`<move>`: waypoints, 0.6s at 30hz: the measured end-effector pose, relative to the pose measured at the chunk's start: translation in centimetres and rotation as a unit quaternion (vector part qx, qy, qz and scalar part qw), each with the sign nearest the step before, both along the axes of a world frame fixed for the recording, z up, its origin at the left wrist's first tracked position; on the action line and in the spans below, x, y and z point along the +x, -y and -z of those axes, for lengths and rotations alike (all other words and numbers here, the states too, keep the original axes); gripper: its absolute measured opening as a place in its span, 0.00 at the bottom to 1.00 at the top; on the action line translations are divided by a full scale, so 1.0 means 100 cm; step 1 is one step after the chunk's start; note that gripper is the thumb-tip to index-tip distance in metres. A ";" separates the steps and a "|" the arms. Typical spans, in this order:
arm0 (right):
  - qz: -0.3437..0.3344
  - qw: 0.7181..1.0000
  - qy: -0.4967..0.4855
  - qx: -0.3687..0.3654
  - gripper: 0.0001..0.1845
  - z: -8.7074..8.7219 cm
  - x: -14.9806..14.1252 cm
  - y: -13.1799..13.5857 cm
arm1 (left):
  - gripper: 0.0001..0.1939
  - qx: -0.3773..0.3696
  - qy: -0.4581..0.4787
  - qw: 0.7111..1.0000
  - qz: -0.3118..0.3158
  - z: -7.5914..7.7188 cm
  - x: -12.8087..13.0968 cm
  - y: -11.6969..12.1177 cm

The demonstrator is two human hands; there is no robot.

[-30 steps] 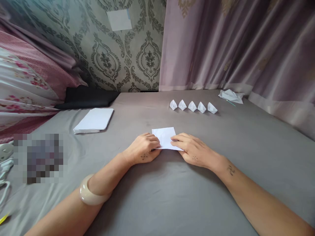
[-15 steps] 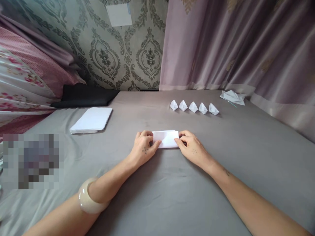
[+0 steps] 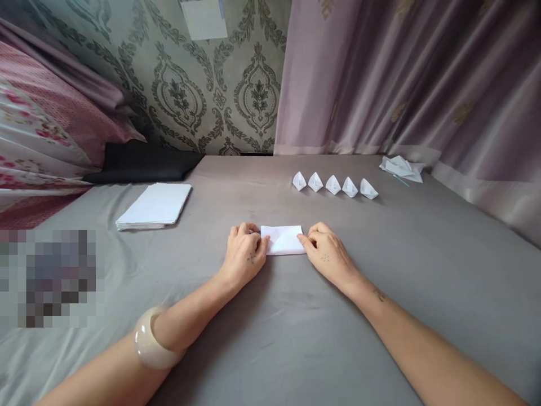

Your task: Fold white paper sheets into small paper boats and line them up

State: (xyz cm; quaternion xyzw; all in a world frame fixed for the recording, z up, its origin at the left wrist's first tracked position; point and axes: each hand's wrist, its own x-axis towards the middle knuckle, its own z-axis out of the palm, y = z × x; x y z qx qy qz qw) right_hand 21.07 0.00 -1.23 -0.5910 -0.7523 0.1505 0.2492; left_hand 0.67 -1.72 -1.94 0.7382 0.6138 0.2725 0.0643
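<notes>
A white sheet of paper [image 3: 282, 239], folded into a narrow rectangle, lies flat on the grey bedsheet [image 3: 270, 338] in front of me. My left hand [image 3: 245, 254] pinches its left end with curled fingers. At the right end, my right hand [image 3: 326, 254] does the same, fingers curled on the paper's edge. A pale bangle [image 3: 153, 344] sits on my left forearm.
Several small folded white paper boats [image 3: 333, 185] stand in a row behind the sheet. A stack of white paper [image 3: 154, 206] lies at the left, crumpled paper scraps [image 3: 400, 168] at the back right. Pink curtains, patterned wallpaper, a black cushion [image 3: 143, 163] and floral bedding border the bed.
The sheet went from a larger, taller shape to a narrow folded rectangle. Both hands slid outward from its near edge to its two ends.
</notes>
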 end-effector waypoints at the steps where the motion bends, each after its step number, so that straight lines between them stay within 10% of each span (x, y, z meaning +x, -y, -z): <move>1: 0.000 1.000 -0.002 0.001 0.22 0.000 0.000 0.000 | 0.22 0.003 -0.005 1.000 0.002 0.000 0.000 0.000; 18: 0.007 0.999 0.038 0.005 0.20 -0.003 -0.005 0.002 | 0.20 -0.014 -0.035 0.999 0.008 0.000 -0.002 -0.004</move>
